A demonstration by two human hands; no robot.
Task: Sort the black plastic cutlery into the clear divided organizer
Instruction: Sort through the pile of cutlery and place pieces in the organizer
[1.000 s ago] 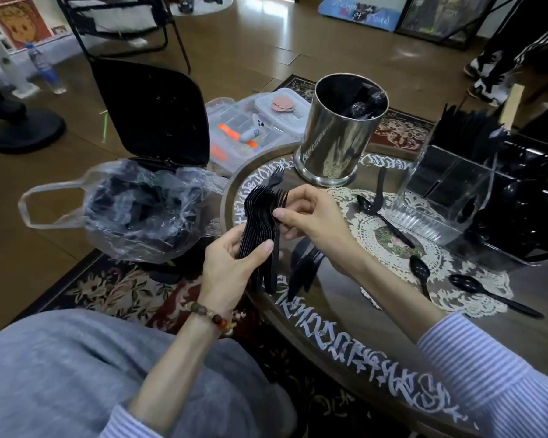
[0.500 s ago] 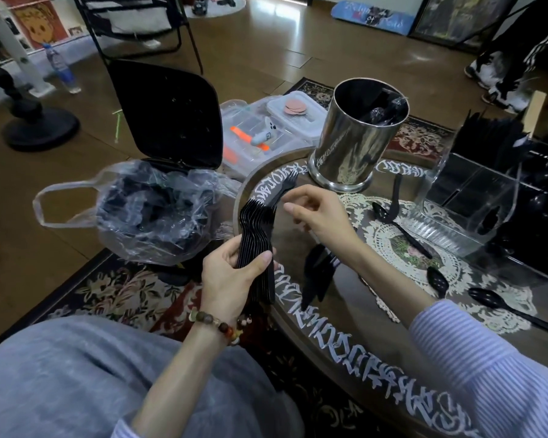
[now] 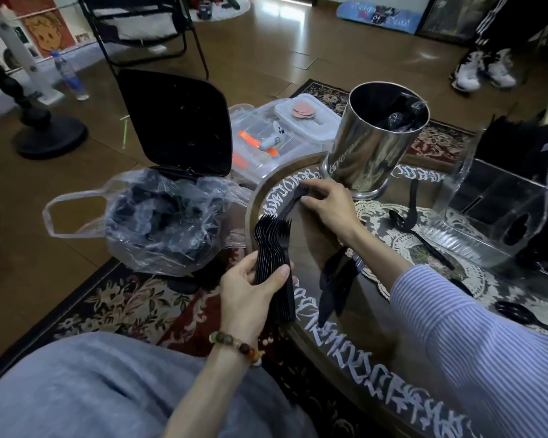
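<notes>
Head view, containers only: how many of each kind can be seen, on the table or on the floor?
Steel canister: 1
Clear divided organizer: 1
Clear storage boxes: 2
Black bin with bag liner: 1
Plastic bottle: 1
Total: 6

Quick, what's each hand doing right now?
Left hand: grips a stack of forks.
Right hand: fingers on a lone fork on the table; grip cannot be told.
</notes>
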